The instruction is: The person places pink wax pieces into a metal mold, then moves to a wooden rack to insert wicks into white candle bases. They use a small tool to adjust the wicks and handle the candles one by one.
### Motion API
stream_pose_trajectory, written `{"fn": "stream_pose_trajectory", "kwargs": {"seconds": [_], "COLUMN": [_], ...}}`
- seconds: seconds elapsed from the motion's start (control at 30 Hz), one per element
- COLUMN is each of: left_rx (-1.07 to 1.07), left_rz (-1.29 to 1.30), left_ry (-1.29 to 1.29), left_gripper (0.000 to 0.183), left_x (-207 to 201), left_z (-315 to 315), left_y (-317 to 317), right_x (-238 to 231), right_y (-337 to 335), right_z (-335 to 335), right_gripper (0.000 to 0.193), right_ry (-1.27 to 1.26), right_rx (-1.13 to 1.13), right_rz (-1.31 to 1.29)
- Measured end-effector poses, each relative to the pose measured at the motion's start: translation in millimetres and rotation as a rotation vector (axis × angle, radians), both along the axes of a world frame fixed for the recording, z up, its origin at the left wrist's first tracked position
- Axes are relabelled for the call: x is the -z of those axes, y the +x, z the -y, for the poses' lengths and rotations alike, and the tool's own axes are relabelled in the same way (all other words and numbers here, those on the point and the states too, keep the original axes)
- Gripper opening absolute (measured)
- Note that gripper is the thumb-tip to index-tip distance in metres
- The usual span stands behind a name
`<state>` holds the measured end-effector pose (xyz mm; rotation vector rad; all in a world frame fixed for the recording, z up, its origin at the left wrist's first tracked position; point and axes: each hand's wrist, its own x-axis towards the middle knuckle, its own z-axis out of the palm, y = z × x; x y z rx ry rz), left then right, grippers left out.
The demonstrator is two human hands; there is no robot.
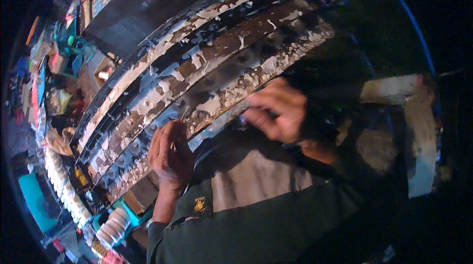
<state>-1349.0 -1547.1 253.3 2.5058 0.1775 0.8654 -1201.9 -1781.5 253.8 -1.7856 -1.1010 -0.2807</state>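
Note:
A long dark rack of several parallel rails (pixel 197 67) slants across the view, crusted with pale drips that look like dried wax. My left hand (pixel 170 153) is at its near edge, fingers curled and pressed together; whatever they may hold is hidden. Further right, my right hand (pixel 278 109) hovers beside the same edge with bent fingers. Motion blurs that hand, so its grip and any small item in it are unclear. Below both hands lies the dark green clothing (pixel 256 224) I wear, with a pale patch across it.
At the lower left, a teal crate (pixel 130 212) holds several stacked white rounded pieces (pixel 114 227). A row of white items (pixel 64 185) runs beside the rack's left end. A teal container (pixel 37 202) stands further left. Past the rack is a dark flat panel (pixel 138 15).

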Motion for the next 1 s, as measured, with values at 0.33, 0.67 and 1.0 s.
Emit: {"fn": "stream_pose_trajectory", "kwargs": {"seconds": [0.33,0.67,1.0], "left_rx": [-0.044,-0.058,-0.274], "left_rz": [-0.044,-0.237,-0.087], "left_ry": [-0.15,-0.221,0.059], "left_gripper": [0.011,0.016,0.013], "left_x": [-16,-6,15], "left_z": [36,41,63], "left_y": [55,67,69], "right_x": [8,-9,62], "right_y": [57,95,487], "right_z": [76,135,328], "right_gripper": [0.011,0.016,0.021], "right_ry": [-0.172,-0.1,0.679], "right_rx": [0.298,0.603,0.773], "right_rz": [-0.188,-0.117,-0.88]}}
